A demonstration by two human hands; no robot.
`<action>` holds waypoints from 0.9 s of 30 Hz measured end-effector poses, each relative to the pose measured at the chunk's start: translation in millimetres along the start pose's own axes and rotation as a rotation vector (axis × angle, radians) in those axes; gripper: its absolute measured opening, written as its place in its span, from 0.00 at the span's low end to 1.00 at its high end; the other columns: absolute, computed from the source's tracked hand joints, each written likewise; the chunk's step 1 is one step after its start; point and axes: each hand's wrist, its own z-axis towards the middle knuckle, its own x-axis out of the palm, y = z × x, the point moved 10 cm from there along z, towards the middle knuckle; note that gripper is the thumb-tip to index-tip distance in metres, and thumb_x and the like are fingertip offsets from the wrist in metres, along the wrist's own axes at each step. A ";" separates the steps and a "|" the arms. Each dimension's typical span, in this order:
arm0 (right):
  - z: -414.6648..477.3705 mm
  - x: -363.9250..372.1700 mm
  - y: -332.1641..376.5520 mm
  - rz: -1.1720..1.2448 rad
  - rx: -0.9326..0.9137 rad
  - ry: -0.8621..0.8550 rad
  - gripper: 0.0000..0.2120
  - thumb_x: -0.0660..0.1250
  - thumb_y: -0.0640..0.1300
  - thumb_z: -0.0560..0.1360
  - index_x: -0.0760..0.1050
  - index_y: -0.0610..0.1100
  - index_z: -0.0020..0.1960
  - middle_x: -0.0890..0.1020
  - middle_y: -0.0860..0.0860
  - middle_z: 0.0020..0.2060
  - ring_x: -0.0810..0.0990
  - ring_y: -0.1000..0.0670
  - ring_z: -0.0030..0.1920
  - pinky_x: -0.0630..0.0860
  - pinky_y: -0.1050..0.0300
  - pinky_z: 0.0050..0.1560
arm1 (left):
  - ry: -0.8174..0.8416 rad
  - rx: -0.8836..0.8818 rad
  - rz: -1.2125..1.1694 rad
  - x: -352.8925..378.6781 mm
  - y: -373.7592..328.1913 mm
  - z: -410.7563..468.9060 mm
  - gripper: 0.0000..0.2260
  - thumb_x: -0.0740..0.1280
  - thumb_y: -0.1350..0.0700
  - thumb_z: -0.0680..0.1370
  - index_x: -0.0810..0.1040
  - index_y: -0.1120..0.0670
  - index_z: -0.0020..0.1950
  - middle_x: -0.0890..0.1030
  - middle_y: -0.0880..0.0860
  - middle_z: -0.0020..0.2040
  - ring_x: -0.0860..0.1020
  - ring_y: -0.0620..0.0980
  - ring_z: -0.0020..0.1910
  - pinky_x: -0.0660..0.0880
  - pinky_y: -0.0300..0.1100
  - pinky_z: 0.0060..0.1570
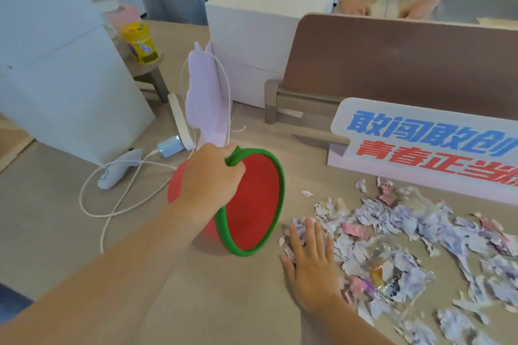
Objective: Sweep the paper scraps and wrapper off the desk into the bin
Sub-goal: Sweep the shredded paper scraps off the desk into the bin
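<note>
A red bin with a green rim [252,204] lies tilted on its side on the beige desk [196,302], its mouth facing right. My left hand [208,179] grips the top of its rim. A wide heap of torn white and pink paper scraps [392,227] spreads over the desk to the right of the bin. A clear crinkled wrapper [392,274] lies among them. My right hand [311,263] rests flat, fingers straight, on the left edge of the heap, a short way from the bin's mouth.
A sign with blue and red characters [426,145] stands behind the scraps, before a brown divider [392,64]. A white box [252,36], a lilac paper cut-out [206,98], a glue gun with white cord [117,173] and a yellow cup [140,42] lie left. Two people stand beyond the desk.
</note>
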 end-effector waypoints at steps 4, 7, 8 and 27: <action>22.4 -3.6 -20.0 0.046 0.130 -0.003 0.34 0.47 0.65 0.74 0.55 0.46 0.73 0.60 0.39 0.73 0.49 0.40 0.75 0.38 0.45 0.71 | 0.007 -0.067 -0.049 3.2 3.2 10.5 0.05 0.65 0.56 0.70 0.75 0.56 0.36 0.77 0.61 0.31 0.77 0.57 0.29 0.72 0.45 0.29; 50.2 -26.4 -18.6 0.135 0.116 -0.070 0.36 0.45 0.68 0.72 0.52 0.48 0.74 0.53 0.41 0.75 0.45 0.41 0.75 0.32 0.48 0.71 | -0.002 -0.115 -0.072 -2.0 7.0 16.8 0.07 0.66 0.57 0.70 0.71 0.46 0.37 0.81 0.60 0.35 0.78 0.57 0.33 0.72 0.42 0.29; 64.1 -30.5 -19.8 0.177 0.118 -0.058 0.36 0.44 0.66 0.72 0.49 0.49 0.74 0.49 0.42 0.76 0.42 0.41 0.75 0.33 0.47 0.72 | -0.005 -0.129 -0.083 -4.0 9.0 18.6 0.07 0.66 0.57 0.70 0.71 0.45 0.37 0.81 0.59 0.35 0.78 0.57 0.32 0.70 0.41 0.27; 60.1 -14.4 13.0 -0.005 -0.166 0.077 0.04 0.68 0.41 0.70 0.73 0.43 0.42 0.78 0.48 0.36 0.79 0.44 0.33 0.67 0.55 0.27 | 0.039 -0.211 -0.289 -17.1 26.5 5.9 0.09 0.66 0.60 0.70 0.75 0.46 0.37 0.79 0.66 0.34 0.69 0.47 0.22 0.66 0.34 0.22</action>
